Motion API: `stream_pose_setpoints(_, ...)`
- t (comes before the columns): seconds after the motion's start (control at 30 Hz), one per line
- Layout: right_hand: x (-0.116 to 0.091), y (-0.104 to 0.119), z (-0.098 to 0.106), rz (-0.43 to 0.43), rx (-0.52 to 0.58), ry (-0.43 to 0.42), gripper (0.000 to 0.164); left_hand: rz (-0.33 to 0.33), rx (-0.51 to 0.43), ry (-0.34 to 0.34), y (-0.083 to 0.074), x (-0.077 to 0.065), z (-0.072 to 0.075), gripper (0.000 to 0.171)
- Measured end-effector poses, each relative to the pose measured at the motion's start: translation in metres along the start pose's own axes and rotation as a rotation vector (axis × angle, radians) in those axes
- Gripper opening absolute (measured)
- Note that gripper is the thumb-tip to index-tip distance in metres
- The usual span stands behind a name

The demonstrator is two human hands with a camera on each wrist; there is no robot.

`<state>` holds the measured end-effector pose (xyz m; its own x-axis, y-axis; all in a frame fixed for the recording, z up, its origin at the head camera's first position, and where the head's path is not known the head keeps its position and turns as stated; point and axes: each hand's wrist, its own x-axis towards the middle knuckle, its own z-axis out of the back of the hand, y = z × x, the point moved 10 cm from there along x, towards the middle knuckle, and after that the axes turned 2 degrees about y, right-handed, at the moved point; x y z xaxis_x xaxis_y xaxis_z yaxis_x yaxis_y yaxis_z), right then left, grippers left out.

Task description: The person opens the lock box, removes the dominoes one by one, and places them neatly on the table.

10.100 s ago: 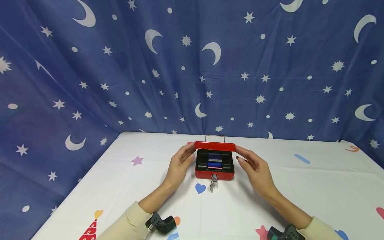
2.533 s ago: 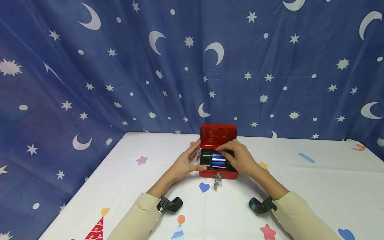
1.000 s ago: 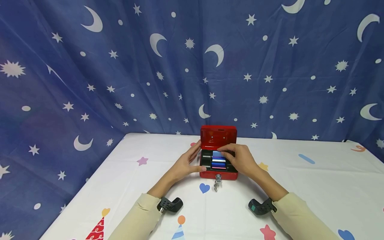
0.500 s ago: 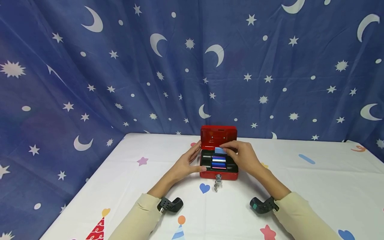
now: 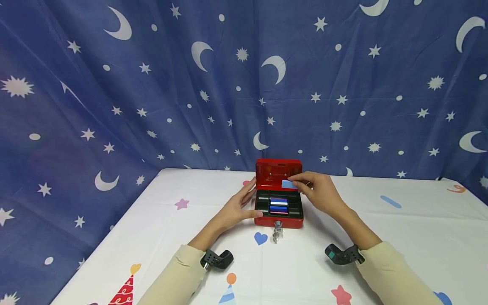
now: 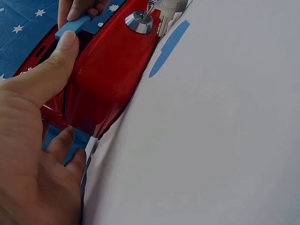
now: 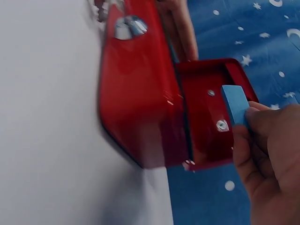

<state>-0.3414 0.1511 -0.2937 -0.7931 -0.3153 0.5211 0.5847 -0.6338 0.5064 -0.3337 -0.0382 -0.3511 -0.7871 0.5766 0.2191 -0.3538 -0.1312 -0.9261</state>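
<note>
A red cash box (image 5: 260,222) stands on the table with its lid (image 5: 267,168) raised and a black tray (image 5: 263,207) inside. My left hand (image 5: 233,210) lies along the box's left side, thumb on the front-left rim and fingers stretched toward the hinge. My right hand (image 5: 322,191) pinches a light-blue rectangular block (image 7: 236,104) between thumb and fingers, above the back right of the tray and in front of the lid. Several narrow blue, white and pink-edged pieces (image 5: 278,206) lie in the tray's middle. Keys (image 5: 277,235) hang from the front lock.
A white tablecloth (image 5: 244,271) printed with hearts, stars and party hats covers the table. Behind it hangs a dark blue curtain (image 5: 228,106) with white moons and stars, close behind the box. Each wrist wears a black camera band (image 5: 215,259).
The lid, nearly upright now, was lower about ten seconds ago. My right hand has drawn the light-blue block out of the tray, up and to the right. The left hand has stayed at the box.
</note>
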Motion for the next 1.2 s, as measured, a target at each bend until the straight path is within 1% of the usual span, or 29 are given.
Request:
stream_pose_setpoints(0.07,-0.001,-0.003,0.005,-0.004,-0.004,0.005,0.021,0.001,-0.006,0.002,0.001,0.000,0.000,0.095)
stream_pose_setpoints(0.3,-0.005,-0.024,0.024,-0.081,0.030,0.031,0.020,-0.012,-0.066,0.011,0.003,0.001,-0.001,0.095)
stream_pose_setpoints(0.47,-0.007,-0.038,0.036,-0.136,0.013,0.019,0.020,-0.012,-0.089,0.020,0.003,0.002,-0.002,0.096)
stream_pose_setpoints(0.63,-0.011,-0.054,0.042,-0.203,-0.016,0.034,0.022,0.003,-0.109,0.025,0.005,0.001,-0.002,0.096)
stream_pose_setpoints(0.73,-0.014,-0.066,0.044,-0.229,-0.015,0.043,0.023,0.015,-0.120,0.031,0.006,0.002,-0.002,0.097)
stream_pose_setpoints(0.93,-0.018,-0.080,0.045,-0.244,0.007,0.053,0.023,0.038,-0.146,0.048,0.008,0.002,-0.003,0.098)
stream_pose_setpoints(1.07,-0.021,-0.090,0.040,-0.282,0.020,0.082,0.023,0.043,-0.142,0.045,0.009,0.002,-0.003,0.097)
stream_pose_setpoints(1.2,-0.025,-0.101,0.033,-0.317,0.025,0.119,0.021,0.050,-0.120,0.024,0.009,0.001,-0.001,0.095)
